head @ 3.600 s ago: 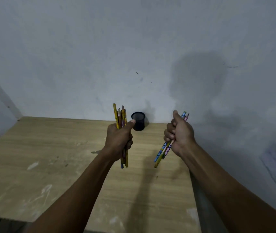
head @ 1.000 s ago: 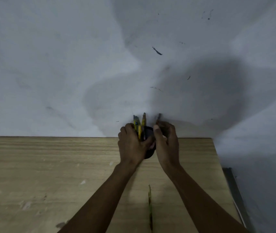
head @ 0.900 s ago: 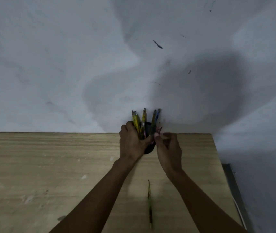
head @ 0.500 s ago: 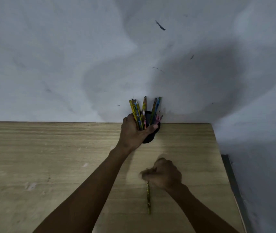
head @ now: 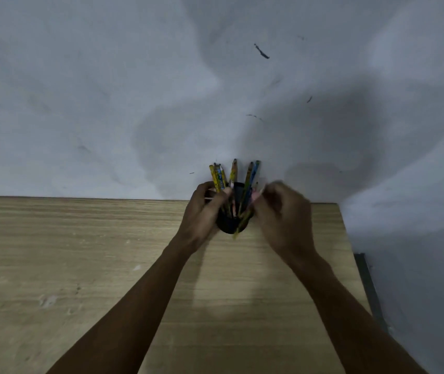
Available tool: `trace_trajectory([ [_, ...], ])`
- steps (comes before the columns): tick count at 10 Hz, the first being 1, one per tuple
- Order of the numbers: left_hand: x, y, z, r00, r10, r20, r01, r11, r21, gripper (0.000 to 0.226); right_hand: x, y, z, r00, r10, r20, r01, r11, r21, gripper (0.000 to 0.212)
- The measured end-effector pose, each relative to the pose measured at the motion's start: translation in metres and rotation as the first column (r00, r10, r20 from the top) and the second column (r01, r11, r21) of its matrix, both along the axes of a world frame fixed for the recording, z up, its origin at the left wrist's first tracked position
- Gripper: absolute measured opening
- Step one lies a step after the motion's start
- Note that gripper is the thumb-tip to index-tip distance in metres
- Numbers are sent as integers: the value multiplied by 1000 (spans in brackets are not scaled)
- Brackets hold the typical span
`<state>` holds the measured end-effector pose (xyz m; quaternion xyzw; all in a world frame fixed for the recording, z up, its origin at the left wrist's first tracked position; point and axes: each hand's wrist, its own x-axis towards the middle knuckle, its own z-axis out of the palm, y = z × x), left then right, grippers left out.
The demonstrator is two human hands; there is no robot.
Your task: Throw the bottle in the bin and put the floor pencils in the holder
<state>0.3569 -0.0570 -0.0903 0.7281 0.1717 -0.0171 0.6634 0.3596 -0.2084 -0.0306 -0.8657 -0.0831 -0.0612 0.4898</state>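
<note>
holder [head: 229,225], black, stood at table's [head: 80,252] far edge against wall [head: 107,90]. left hand [head: 202,211] clasped it steady. right hand [head: 283,214], blurred, pinched one pencil [head: 242,221], tip outside rim; advised lifting tip clear, then dropping among standing pencils [head: 233,172].

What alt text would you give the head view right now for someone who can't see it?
Both hands meet at a black pencil holder at the back of a wooden table, against a grey wall. The left hand grips the holder, full of pencils; the blurred right hand holds a yellow-green pencil across its front.
</note>
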Motion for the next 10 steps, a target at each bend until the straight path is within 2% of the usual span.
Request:
trace_trajectory([
  [1,0,2,0,999,28,-17,-29,999,-45,32,14,6,14,977,-96,192,81,993,87,14],
  [2,-1,1,1,999,37,-31,-38,998,-46,40,20,12,-1,976,-116,185,112,993,35,12],
  [4,-5,0,-1,999,25,-36,-26,999,-29,38,17,16,-44,991,-132,7,131,978,-163,15],
  [7,-17,-2,11,1000,-1,-12,1,1000,-30,33,6,12,-34,989,-150,-9,148,981,-128,43],
  [8,-23,-2,15,1000,5,2,-5,998,70,67,-1,4,-32,990,-135,-36,130,983,-129,52],
  [10,-49,-3,42,997,41,62,-54,972,227,70,-25,-15,-9,988,-146,-49,143,988,-60,55],
])
